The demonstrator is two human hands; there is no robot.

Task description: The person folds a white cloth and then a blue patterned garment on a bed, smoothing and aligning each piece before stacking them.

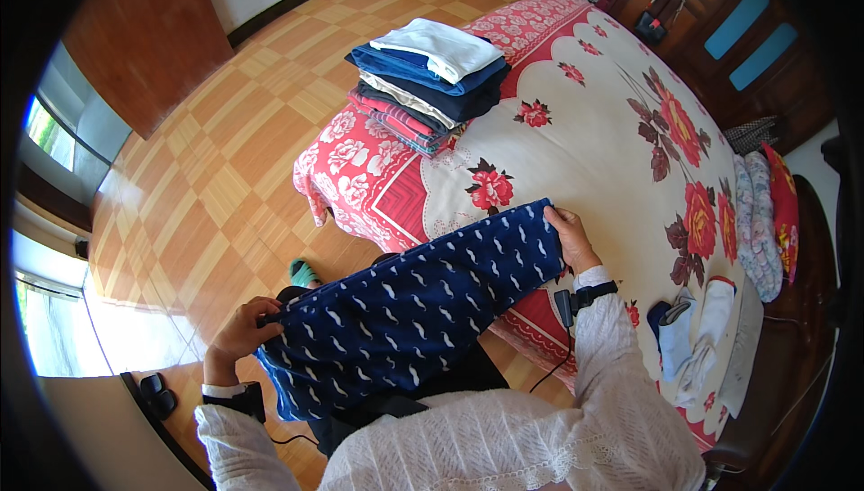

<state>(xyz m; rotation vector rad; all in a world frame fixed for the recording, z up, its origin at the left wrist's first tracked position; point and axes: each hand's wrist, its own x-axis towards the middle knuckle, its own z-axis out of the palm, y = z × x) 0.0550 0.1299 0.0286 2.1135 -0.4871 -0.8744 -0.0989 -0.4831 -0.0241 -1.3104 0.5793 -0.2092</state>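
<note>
Dark blue pants (412, 302) with a white moustache print are stretched lengthwise between my two hands, over my lap and the near edge of the bed. My left hand (244, 332) grips the wider end at its upper corner. At the other, narrower end, my right hand (571, 238) pinches the upper corner, close above the bedspread. Beyond the pants, a stack of folded clothes (432, 79) stands near the bed's left corner, with a white garment (435, 42) on top and blue, black, cream and pink ones below.
A floral bedspread (580, 153) covers the bed. Socks (709, 322) lie at its right side, near folded floral bedding (759, 221). A dark wooden headboard or cabinet (796, 329) borders it. Black slippers (158, 396) rest on the tiled floor (223, 174) at lower left.
</note>
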